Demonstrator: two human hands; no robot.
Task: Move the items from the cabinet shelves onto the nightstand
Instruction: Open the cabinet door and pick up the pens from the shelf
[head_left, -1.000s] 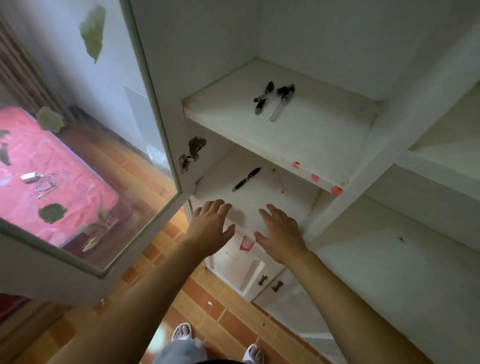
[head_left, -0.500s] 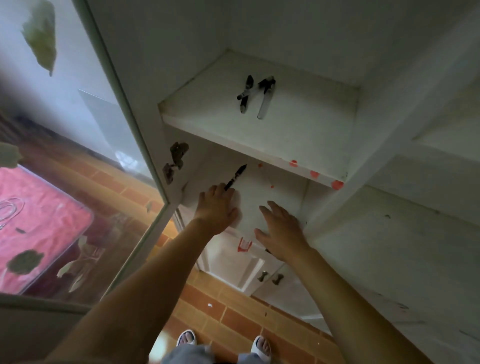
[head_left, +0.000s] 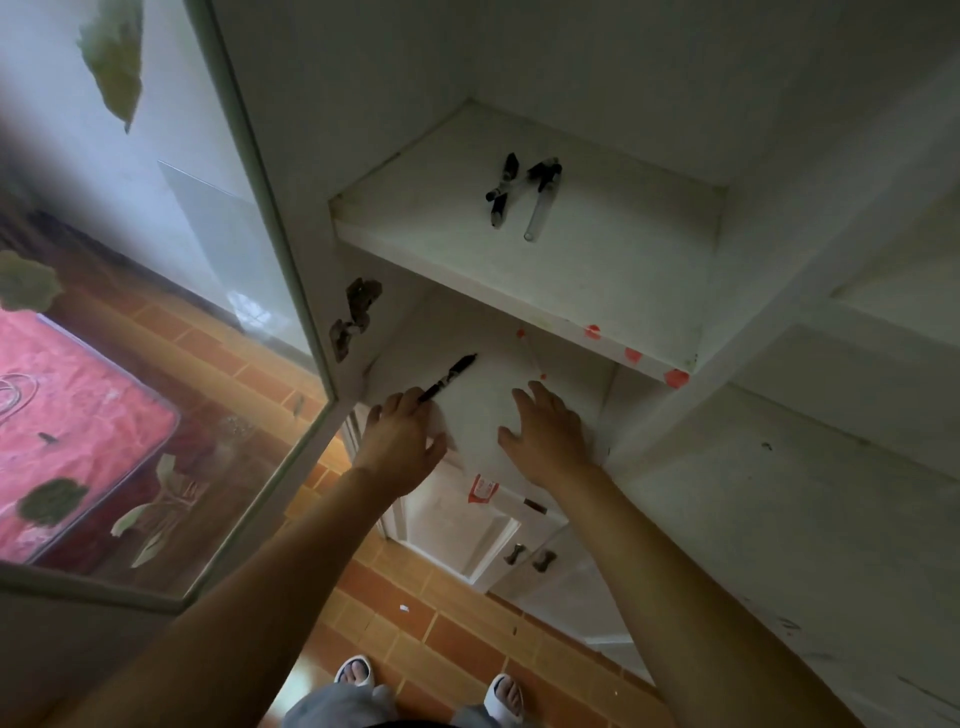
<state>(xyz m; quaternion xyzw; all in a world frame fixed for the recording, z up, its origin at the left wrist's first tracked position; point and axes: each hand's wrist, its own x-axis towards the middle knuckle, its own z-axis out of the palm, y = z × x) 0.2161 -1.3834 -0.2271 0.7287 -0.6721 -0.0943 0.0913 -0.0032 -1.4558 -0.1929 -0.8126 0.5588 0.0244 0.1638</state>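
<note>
Black pen (head_left: 448, 376) (lower shelf) touching left hand (head_left: 402, 441) fingers (head_left: 410, 402)

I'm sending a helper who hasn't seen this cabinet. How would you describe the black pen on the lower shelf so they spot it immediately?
Find the open white cabinet and the lower shelf under the red-dotted edge. The black pen lies diagonally there, at the left hand fingertips. Unlike the thin red-tipped stick beside it and the pens on the upper shelf, it is all dark.

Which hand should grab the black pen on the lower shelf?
Probably the left hand: its fingertips already reach the near end of the black pen on the lower shelf. The right hand rests open farther right, away from it.
</note>
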